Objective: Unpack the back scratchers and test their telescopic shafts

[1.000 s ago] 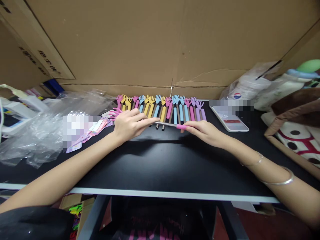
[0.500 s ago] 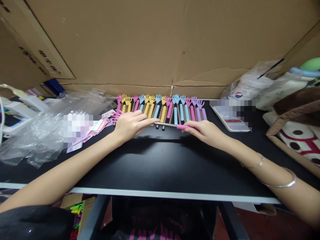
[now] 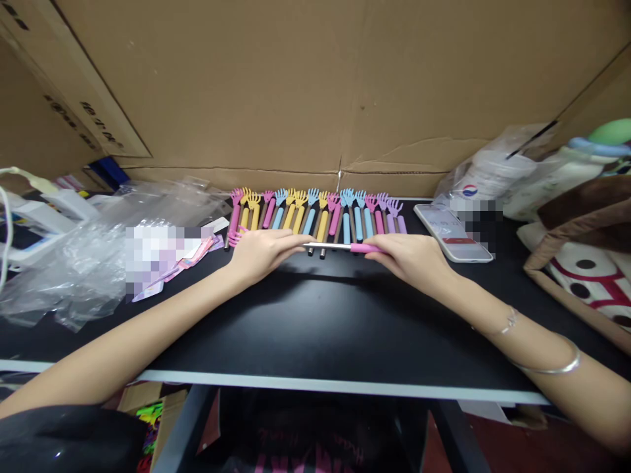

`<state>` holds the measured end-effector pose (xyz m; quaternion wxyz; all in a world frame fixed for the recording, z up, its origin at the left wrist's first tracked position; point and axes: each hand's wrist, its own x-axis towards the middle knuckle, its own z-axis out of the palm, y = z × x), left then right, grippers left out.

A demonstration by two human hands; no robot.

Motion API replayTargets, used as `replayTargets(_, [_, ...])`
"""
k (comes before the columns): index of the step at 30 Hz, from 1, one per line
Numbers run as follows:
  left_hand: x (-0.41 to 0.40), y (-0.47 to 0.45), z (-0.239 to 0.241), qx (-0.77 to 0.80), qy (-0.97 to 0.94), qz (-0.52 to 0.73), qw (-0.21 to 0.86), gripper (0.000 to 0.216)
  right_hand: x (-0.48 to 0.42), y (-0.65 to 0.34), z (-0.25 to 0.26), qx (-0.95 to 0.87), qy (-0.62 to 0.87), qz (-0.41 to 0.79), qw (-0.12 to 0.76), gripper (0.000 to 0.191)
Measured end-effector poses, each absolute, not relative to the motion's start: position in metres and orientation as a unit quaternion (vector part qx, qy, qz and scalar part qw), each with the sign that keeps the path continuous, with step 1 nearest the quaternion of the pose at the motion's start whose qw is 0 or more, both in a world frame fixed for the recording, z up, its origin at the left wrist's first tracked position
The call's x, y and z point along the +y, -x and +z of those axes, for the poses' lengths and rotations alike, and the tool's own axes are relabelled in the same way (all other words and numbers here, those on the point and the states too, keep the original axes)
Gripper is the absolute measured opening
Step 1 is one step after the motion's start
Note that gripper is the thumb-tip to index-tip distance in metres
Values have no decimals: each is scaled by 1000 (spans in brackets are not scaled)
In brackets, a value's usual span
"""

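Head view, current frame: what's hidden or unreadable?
Head view only.
1. Pink-handled metal scratcher: claw end mostly covered by the left hand; handle tip under the right hand.
2. Pink printed cards: a pixelated patch blanks most of them.
3. White smartphone: screen text too small; far corner pixelated.
4. Brown-edged spotted fabric item: cut off by the right edge.

Noted surface (image 3: pixel 315 315) as black with a pale grey front edge. Row of scratchers (image 3: pixel 322 223) along far edge: pink, yellow, light blue, lilac, mixed order. On held scratcher (image 3: pixel 328 246): silver shaft, pink handle, pink head. Phone (image 3: pixel 451 233) white, red band. Cardboard (image 3: pixel 315 85) plain brown. Bag (image 3: pixel 591 276) at right edge: white, black dots, red marks, brown trim. Bangle (image 3: pixel 547 369) silver.
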<state>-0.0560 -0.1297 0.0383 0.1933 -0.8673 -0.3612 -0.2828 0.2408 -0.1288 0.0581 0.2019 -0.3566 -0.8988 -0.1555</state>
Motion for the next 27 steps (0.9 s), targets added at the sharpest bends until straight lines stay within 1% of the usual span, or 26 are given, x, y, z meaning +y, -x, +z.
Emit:
replayTargets(4, [-129, 55, 37, -361, 881, -282, 118, 37, -129, -241, 57, -891, 346, -205, 210, 37])
replayTargets(10, [-130, 53, 41, -390, 886, -249, 19, 33, -128, -241, 58, -885, 322, -264, 211, 36])
replayTargets(14, [-132, 52, 44, -404, 886, -226, -32, 30, -128, -241, 59, -886, 325, -264, 199, 36])
replayTargets(17, [-133, 51, 44, -407, 886, -221, -17, 31, -128, -240, 58, -887, 327, -250, 210, 36])
replayTargets(22, [-133, 51, 40, -391, 880, -261, 70, 31, -127, -240, 56, -885, 327, -239, 229, 33])
replayTargets(24, [-134, 51, 39, -386, 876, -268, 108, 29, -126, -240, 55, -893, 328, -208, 227, 32])
replayTargets(27, [-135, 52, 40, -380, 868, -271, 166, 28, -127, -240, 53, -906, 341, -130, 214, 31])
